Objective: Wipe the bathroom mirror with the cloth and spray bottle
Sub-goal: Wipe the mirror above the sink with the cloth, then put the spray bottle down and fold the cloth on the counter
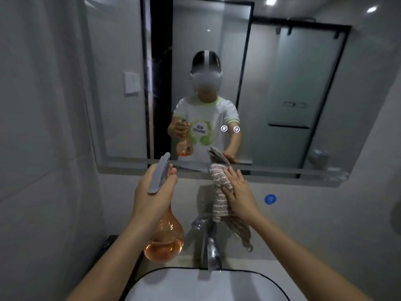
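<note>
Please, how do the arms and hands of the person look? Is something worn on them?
The arms are bare below short sleeves. The left hand and the right hand wear no gloves; no ring, watch or bracelet shows. In the mirror, the T-shirt is white, with light green cuffs and collar and a green print on the chest.

- Chrome faucet point(211, 246): stands upright at the back edge of the basin, its spout reaching forward over the bowl.
- White basin point(191, 285): dark-rimmed, at the bottom of the view, directly below the faucet.
- Blue round sticker point(270, 199): fixed to the pale wall, to the right of the faucet and higher up.
- Pale tiled side wall point(43, 148): fills the left of the view.
- White wall switch point(131, 85): seen in reflection, upper left.
- Frosted glass door point(303, 88): seen in reflection, black-framed, with a black horizontal bar point(288, 126).
- Ceiling spotlight point(270, 0): seen in reflection, lit.
</note>
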The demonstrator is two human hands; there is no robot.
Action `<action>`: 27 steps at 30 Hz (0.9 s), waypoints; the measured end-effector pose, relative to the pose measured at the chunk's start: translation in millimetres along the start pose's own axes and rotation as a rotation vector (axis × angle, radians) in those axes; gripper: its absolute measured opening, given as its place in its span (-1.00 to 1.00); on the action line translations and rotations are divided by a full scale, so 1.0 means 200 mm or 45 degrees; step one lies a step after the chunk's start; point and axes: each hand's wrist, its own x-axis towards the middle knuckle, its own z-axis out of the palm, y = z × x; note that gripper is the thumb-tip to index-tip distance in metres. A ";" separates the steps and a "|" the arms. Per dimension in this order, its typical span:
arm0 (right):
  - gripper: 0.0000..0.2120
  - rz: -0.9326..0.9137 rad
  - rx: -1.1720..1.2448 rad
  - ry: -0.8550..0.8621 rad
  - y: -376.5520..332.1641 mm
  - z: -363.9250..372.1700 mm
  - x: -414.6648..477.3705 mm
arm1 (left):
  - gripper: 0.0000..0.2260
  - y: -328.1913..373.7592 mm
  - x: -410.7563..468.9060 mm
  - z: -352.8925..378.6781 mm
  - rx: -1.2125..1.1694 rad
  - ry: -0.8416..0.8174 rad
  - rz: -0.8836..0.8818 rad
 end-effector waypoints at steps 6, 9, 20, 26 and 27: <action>-0.50 0.180 0.166 -0.066 -0.03 -0.13 -0.30 | -0.77 -0.04 -0.11 0.03 0.006 -0.092 -0.052; -0.50 0.260 0.185 -0.063 -0.01 -0.17 -0.43 | -0.79 -0.09 -0.17 0.07 0.023 -0.152 -0.063; -0.51 0.346 0.286 -0.055 0.14 -0.32 -0.78 | -0.90 -0.11 -0.52 0.35 0.168 -0.243 -0.124; -0.53 0.293 0.411 -0.076 0.36 -0.44 -1.05 | -0.89 -0.04 -0.86 0.60 0.197 -0.161 -0.160; -0.54 0.277 0.428 -0.090 0.41 -0.47 -1.11 | -0.88 -0.02 -0.93 0.65 0.193 -0.136 -0.170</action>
